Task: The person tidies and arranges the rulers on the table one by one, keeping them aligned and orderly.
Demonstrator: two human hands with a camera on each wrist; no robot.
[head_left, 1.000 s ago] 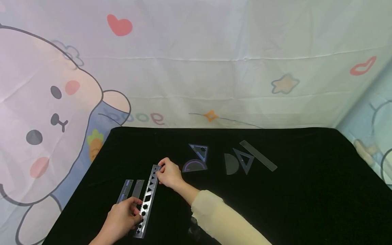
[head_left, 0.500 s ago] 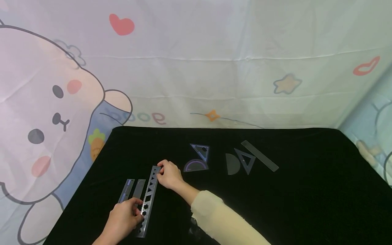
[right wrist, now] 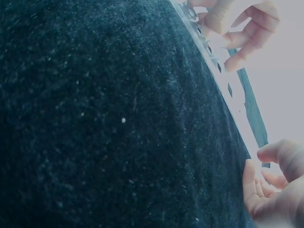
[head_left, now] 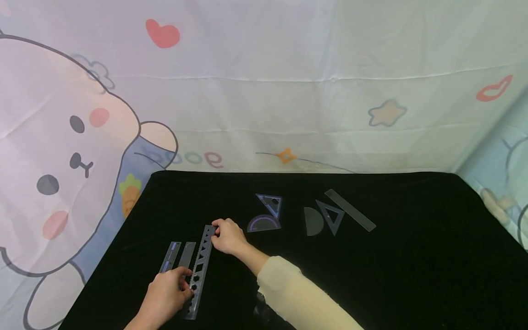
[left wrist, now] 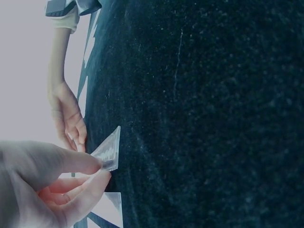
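A long clear stencil ruler [head_left: 200,262] with a row of cut-out shapes lies lengthwise at the left of the black cloth. My right hand [head_left: 229,237] pinches its far end between thumb and fingers. Near its other end, my left hand [head_left: 163,293] pinches the left edge; the left wrist view shows thumb and forefinger together on the clear plastic. Two shorter rulers lie side by side to the left, one with blue marks [head_left: 171,256] and one plain grey [head_left: 187,254]. My left hand hides their near ends.
Beyond my right hand lie a blue-edged set square [head_left: 272,214] and a protractor with a purple arc [head_left: 264,223]. Farther right are a plain protractor [head_left: 313,222], a triangular set square [head_left: 335,224] and a slanted clear ruler [head_left: 350,210]. A printed curtain [head_left: 264,55] hangs behind.
The far end of the stencil ruler and my right hand have come down slightly, and the glare on the ruler has faded. Both hands keep their hold.
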